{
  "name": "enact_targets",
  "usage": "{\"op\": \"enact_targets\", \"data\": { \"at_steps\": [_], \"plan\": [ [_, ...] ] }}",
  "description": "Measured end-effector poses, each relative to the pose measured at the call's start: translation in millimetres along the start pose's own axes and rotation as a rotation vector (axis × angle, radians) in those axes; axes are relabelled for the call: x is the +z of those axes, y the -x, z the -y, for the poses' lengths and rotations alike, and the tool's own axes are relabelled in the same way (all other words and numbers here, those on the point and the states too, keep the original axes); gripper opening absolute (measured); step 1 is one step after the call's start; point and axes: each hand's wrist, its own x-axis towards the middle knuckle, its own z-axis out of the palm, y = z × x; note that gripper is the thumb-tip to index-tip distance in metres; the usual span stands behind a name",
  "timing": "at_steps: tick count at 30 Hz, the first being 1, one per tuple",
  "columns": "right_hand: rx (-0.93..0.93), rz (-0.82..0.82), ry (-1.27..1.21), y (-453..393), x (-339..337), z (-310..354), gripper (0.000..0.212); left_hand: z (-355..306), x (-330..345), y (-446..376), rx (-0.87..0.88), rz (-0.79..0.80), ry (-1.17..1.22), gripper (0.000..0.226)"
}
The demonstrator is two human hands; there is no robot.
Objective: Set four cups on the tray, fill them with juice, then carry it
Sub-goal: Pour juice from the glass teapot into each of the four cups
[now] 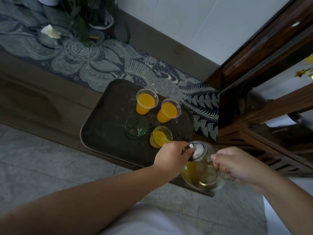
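A dark tray (101, 126) lies on the table with its near corner over the edge. Two clear cups (146, 101) (168, 111) at its far side hold orange juice. A green glass cup (136, 127) in the middle is empty. A fourth cup (160, 137) nearest me holds juice, and a stream of juice runs into it from a tilted glass pitcher (201, 172). My left hand (171, 157) presses on the pitcher's metal lid (198, 149). My right hand (237, 164) grips the pitcher's handle.
A patterned dark runner (101, 58) crosses the brown table. Potted greenery (88, 16) and a white flower (50, 32) stand at the back left. A dark wooden cabinet (262, 82) rises close on the right. Pale tiled floor (42, 167) lies below.
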Motion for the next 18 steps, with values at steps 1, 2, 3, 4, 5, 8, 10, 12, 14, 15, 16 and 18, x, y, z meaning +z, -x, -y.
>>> {"op": "enact_targets", "data": {
  "at_steps": [1,2,3,4,5,8,10,12,14,15,16,18],
  "plan": [
    [-0.001,-0.001,-0.013,-1,2,-3,0.032,1,0,0,-0.002,0.001,-0.005,0.023],
    [0.003,-0.005,-0.032,-1,5,-6,0.031,2,0,1,-0.005,0.002,-0.008,0.023],
    [0.008,-0.006,-0.064,-1,8,-9,0.030,3,0,1,-0.007,0.003,-0.011,0.023],
    [0.009,-0.008,-0.099,-1,12,-13,0.030,4,0,2,-0.007,0.003,-0.019,0.024],
    [0.008,-0.011,-0.121,-2,15,-17,0.029,6,0,3,-0.003,0.003,-0.033,0.024],
    [0.003,-0.030,-0.133,-1,25,-24,0.032,9,0,5,0.007,0.006,-0.080,0.025],
    [0.010,-0.044,-0.157,0,30,-27,0.032,11,1,6,0.003,0.006,-0.088,0.024],
    [0.017,-0.058,-0.182,1,36,-31,0.032,12,2,7,0.003,0.012,-0.102,0.024],
    [0.025,-0.065,-0.221,1,40,-34,0.032,12,2,7,-0.001,0.027,-0.123,0.024],
    [0.027,-0.065,-0.249,2,41,-36,0.032,12,2,7,-0.004,0.033,-0.134,0.024],
    [0.024,-0.064,-0.275,3,43,-38,0.031,11,2,7,-0.003,0.037,-0.145,0.024],
    [0.016,-0.063,-0.321,3,46,-43,0.031,8,1,8,0.010,0.039,-0.170,0.025]
  ]
}}
